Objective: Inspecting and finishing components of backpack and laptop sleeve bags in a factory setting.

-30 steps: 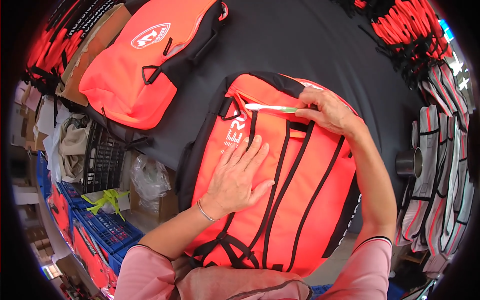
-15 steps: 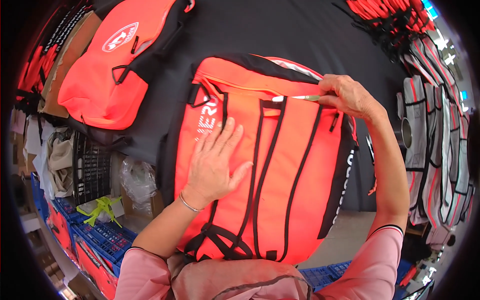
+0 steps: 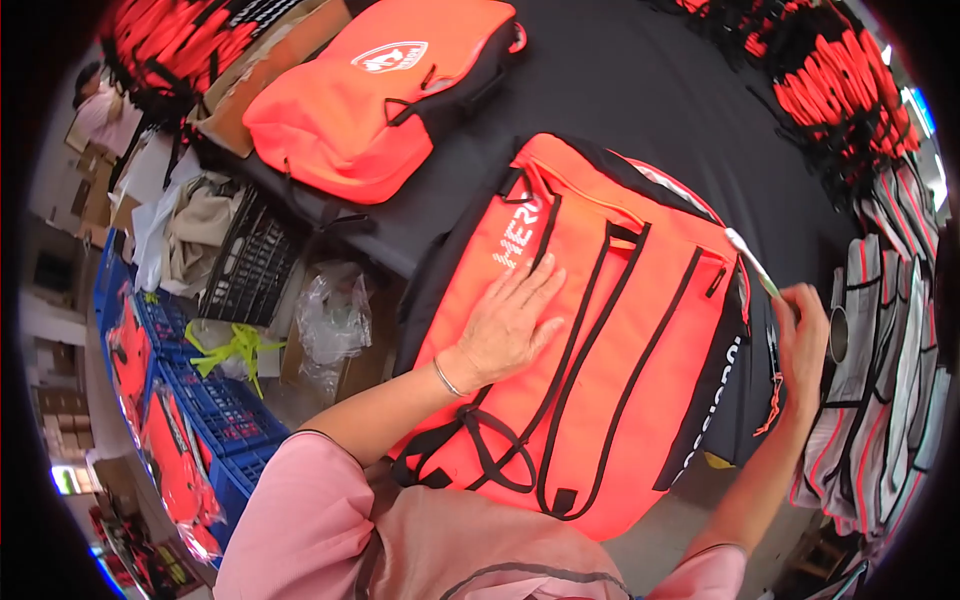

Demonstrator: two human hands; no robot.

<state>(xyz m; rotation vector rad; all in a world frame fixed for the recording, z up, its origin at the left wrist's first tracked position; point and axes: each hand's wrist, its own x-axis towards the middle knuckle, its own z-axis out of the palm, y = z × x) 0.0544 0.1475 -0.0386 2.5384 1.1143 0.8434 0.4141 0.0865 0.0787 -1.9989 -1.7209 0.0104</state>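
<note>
1. Orange-and-black bag (image 3: 655, 370), one: is lying on the black table cover (image 3: 650, 85), strap side up, in front of the person
2. Left hand (image 3: 508, 328): is resting flat on the bag, fingers extended and slightly parted
3. Right hand (image 3: 803, 338): is gripping a slim white-tipped tool (image 3: 754, 263) between its fingers, beside the bag's upper right corner
4. Second orange bag (image 3: 345, 125): is lying farther off, upper left

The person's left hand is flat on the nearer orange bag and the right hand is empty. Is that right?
Not quite: the right hand isn't empty. The head view shows it holding a thin white stick. The left hand is flat on the nearer orange bag, as you said.
</note>
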